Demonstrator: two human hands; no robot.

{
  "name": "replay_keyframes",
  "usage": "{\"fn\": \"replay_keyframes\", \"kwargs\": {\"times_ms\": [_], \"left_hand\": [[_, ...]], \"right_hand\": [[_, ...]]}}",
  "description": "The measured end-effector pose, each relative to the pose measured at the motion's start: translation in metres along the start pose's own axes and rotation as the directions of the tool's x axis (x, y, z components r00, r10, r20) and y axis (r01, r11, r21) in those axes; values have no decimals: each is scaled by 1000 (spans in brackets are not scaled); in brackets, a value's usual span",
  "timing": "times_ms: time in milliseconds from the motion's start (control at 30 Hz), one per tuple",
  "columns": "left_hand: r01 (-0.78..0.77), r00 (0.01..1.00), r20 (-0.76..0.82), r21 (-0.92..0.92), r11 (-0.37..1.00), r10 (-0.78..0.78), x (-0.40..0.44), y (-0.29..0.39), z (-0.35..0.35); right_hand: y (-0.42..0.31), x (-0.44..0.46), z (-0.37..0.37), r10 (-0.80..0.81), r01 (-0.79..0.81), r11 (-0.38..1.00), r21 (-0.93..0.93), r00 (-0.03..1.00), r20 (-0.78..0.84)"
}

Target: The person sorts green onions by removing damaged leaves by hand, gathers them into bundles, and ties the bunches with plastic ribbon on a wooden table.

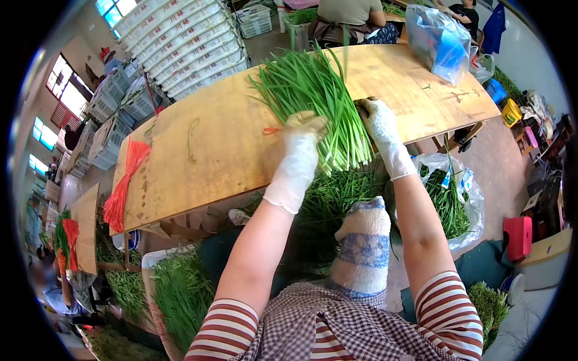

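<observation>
A large bunch of long green stalks (322, 96) lies on the wooden table (211, 144), its pale cut ends at the near edge. My left hand (306, 127), in a whitish glove, is at the left side of the bunch, its fingers smeared by motion. Gloved too, my right hand (374, 111) rests against the right side of the bunch with its fingers bent; whether it grips any stalks is unclear. A small red tie (271, 130) shows just left of my left hand. Farther left, a bundle of red ties (127, 180) lies along the table edge.
Stacked white crates (180, 45) stand behind the table. At its far right is a clear plastic bag (439, 45) with something blue. Below are a bag of greens (448, 204) and a container of greens (180, 295). Other people sit beyond the table and at far left.
</observation>
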State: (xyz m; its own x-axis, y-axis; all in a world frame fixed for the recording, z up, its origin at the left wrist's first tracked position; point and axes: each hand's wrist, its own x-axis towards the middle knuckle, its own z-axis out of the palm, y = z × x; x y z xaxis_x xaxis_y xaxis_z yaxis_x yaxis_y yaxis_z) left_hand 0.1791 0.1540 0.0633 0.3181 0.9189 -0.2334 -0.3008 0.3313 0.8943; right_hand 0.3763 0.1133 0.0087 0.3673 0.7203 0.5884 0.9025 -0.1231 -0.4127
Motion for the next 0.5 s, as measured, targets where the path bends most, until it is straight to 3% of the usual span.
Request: {"fn": "replay_keyframes", "kwargs": {"times_ms": [133,167,200,233,267,333,367,400,433,467,500], "left_hand": [[-297,946,-65,224,928,318,-1,-17,5],[-473,876,-20,156,867,482,7,-24,0],[-554,825,79,310,772,560,7,-16,-15],[-641,676,79,553,532,732,0,4,-32],[-612,509,142,753,240,849,-9,25,-53],[-322,292,185,943,-86,938,21,55,-111],[63,215,224,968,-243,950,27,75,-140],[39,492,169,976,-216,854,48,78,-187],[8,725,110,986,-168,680,80,67,-243],[-54,896,93,993,-102,435,96,63,-274],[-270,854,277,959,-80,439,62,67,-267]], "right_hand": [[-3,-3,-1,-2,2,1000,-9,999,-35],[-7,-5,-4,9,-9,1000,3,999,-36],[-6,-4,-4,-1,3,999,44,999,-35],[-10,-3,-7,33,-34,998,53,999,18],[-16,-5,-12,39,-40,997,64,999,27],[-5,-4,-3,17,-18,995,97,1000,12],[5,0,3,-4,5,996,88,1000,-12],[-7,-3,-2,158,-153,947,281,987,7],[7,2,9,263,-256,782,569,962,71],[28,5,17,365,-339,538,772,919,149],[39,5,21,319,-193,647,738,947,-31]]}}
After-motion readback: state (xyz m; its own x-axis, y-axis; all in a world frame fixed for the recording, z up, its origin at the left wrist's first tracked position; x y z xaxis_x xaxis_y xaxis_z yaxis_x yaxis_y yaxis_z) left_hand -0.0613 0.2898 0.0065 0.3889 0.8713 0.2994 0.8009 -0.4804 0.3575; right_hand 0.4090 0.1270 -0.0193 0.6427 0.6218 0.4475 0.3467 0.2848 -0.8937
